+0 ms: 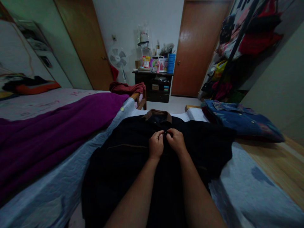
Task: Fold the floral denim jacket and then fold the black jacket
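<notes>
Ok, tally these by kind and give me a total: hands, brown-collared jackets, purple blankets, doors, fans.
Hands: 2 (left hand, right hand)
Brown-collared jacket: 1
Purple blanket: 1
Doors: 2 (left door, right door)
Fan: 1
Total: 7

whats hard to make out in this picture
Head view:
The exact bit of the black, brown-collared cloth garment that the left hand and right hand pinch: too small and dark.
Its lower hem: cut off by the bottom edge.
Part of its front: hidden by the bare forearms.
Lettering on the yellow-and-red packet: too small.
</notes>
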Tool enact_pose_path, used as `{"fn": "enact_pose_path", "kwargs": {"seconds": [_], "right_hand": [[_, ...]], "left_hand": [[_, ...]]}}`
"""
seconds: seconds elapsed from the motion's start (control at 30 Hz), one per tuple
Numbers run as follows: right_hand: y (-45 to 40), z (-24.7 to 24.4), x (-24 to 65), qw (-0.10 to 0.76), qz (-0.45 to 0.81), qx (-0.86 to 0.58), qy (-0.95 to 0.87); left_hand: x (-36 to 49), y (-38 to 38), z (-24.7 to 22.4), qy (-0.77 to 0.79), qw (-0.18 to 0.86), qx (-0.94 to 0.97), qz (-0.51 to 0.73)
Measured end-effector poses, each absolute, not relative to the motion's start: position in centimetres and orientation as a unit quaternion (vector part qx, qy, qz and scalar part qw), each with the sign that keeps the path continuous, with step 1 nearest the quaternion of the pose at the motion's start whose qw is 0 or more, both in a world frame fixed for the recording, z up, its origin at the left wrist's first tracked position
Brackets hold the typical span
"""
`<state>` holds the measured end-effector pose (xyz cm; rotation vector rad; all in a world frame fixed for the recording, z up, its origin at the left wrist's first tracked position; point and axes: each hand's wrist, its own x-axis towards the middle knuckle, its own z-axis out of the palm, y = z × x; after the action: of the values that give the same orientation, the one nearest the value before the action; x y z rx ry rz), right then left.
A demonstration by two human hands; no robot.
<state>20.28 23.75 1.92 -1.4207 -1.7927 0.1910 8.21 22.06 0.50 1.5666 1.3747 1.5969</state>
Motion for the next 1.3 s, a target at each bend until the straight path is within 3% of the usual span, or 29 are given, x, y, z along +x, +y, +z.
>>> {"fn": "enact_pose_path", "kwargs": {"seconds": [0.43, 1.3], "right_hand": [[23.7, 1.7, 20.0, 0.356, 0.108, -0.606, -0.703], [24.1, -0.1, 19.8, 0.387, 0.129, -0.598, -0.69]], "left_hand": [[7.3, 23.7, -0.7, 0.46, 0.43, 0.509, 0.588], [7.8, 23.9, -0.7, 0.459, 0.491, 0.424, 0.607]]}}
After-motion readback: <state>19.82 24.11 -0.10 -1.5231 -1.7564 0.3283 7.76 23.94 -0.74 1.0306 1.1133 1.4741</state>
